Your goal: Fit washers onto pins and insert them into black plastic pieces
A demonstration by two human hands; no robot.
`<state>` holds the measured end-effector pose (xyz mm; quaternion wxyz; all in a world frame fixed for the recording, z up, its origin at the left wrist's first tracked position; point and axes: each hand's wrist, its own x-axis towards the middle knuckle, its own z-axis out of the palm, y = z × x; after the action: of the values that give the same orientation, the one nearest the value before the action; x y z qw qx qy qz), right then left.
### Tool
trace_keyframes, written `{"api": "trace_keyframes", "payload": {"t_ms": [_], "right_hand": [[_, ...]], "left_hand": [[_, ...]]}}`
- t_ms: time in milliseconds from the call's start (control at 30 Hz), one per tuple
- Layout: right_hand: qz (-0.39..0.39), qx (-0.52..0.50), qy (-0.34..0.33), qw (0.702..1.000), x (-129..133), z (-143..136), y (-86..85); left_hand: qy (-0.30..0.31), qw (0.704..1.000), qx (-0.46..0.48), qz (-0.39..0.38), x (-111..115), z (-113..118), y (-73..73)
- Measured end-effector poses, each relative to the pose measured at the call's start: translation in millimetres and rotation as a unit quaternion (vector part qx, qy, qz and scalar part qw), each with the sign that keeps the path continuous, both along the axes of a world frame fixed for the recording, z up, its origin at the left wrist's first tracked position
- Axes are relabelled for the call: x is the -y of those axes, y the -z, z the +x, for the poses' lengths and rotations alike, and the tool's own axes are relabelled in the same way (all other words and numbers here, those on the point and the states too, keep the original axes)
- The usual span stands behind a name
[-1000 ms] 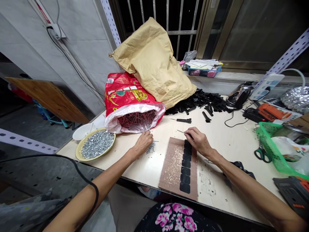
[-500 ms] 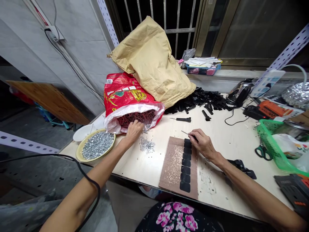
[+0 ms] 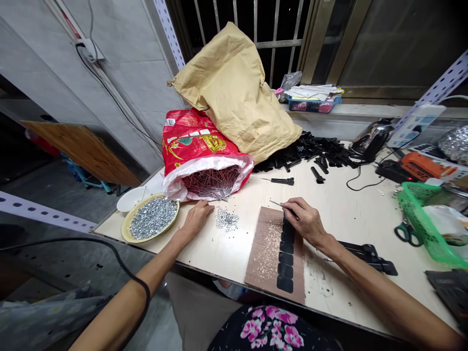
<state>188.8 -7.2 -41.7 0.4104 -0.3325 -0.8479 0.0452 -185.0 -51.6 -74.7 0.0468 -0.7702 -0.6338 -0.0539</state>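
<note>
Fingers of my right hand [image 3: 305, 222] pinch a thin metal pin [image 3: 275, 203] over the brown perforated board [image 3: 272, 248]; I should keep it level. My left hand [image 3: 197, 217], fingers loosely curled, rests on the worktop [image 3: 340, 204] beside the small silver nuts [image 3: 226, 220].

My left hand [image 3: 197, 217] lies low, palm down, fingers [image 3: 206, 208] loosely curled, forearm stretched forward from the lower left. My right hand [image 3: 305, 222] is pinched, fingers [image 3: 288, 208] drawn together at the tips, wrist bent, forearm angling in from the right.
</note>
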Motion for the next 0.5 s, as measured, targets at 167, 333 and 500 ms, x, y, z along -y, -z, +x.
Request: {"api": "trace_keyframes", "payload": {"t_ms": [167, 333, 500], "right_hand": [[-0.034, -0.019, -0.003, 0.999, 9.1, -13.2, -12.3], [-0.044, -0.038, -0.018, 0.998, 16.5, -23.1, -16.8], [-0.050, -0.033, -0.023, 0.998, 21.8, -27.1, -14.4]], "left_hand": [[0.009, 0.999, 0.030, -0.005, 1.8, 2.5, -1.8], [0.005, 0.995, 0.097, -0.014, -1.2, 3.7, -0.8], [-0.038, 0.983, 0.180, 0.014, -6.2, 4.0, -0.1]]}}
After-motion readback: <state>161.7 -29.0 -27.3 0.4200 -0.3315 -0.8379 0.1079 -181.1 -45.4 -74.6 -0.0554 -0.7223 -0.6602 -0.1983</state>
